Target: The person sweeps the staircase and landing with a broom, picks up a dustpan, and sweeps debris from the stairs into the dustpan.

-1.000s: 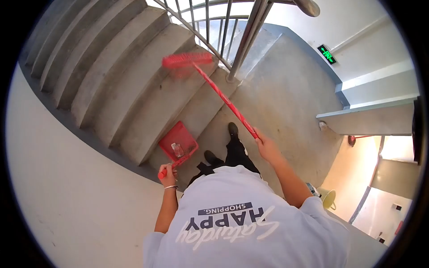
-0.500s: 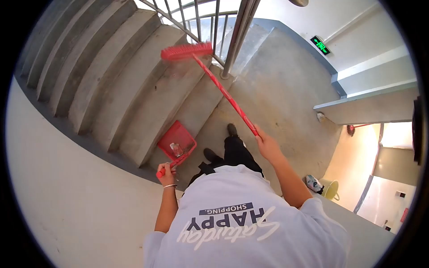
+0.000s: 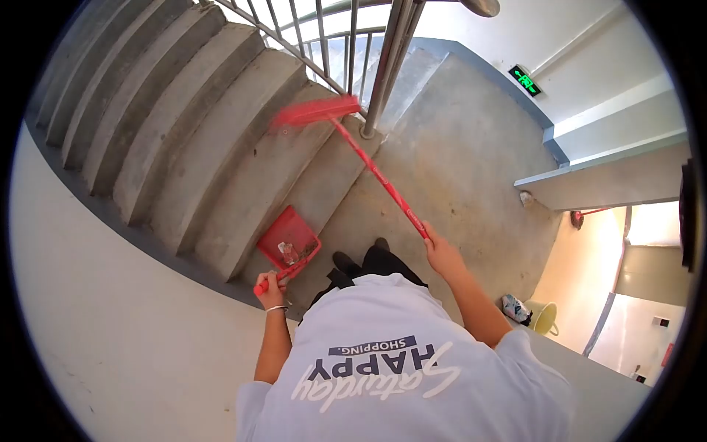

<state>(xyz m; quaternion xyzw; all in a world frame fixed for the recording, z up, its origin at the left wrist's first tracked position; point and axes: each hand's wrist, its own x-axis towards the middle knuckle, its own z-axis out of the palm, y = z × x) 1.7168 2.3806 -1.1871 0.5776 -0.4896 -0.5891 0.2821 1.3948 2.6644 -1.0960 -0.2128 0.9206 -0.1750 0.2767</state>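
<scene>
Right hand [image 3: 444, 255]: closed on the red broom [image 3: 377, 172]; I note this hand to the right of the dustpan [image 3: 287, 225], which I take as my reference for place. The stick [image 3: 405, 209] runs away from the person and leftward, its far end beyond the dustpan, over the stairs [image 3: 221, 158]. The broom head [image 3: 318, 111] sits crosswise to the stick, its long axis running nearly left to right, the right end slightly farther off. It is blurred, and from my remote station I cannot tell whether it touches the stairs.

Left hand [image 3: 271, 289]: wrapped around the dustpan's handle [image 3: 292, 271], on the near side of the dustpan. The handle points back toward the person and to the left; the open edge faces the stairs.

The dustpan, near the foot of the stairs, is red and squarish, with smooth raised sides, plastic by its look; a clear, crumpled scrap [image 3: 288, 253] and some dark bits [image 3: 310, 250] lie in it. The stick is slim and round and bears a pale spiral pattern. Left of the dustpan and beyond it, I find the stairs curved, in rough grey concrete with stained treads. Beyond the dustpan and to its right stands a round metal post [image 3: 382, 81]. Well to the right of the dustpan I log a pale yellow, round bucket [image 3: 543, 318].
</scene>
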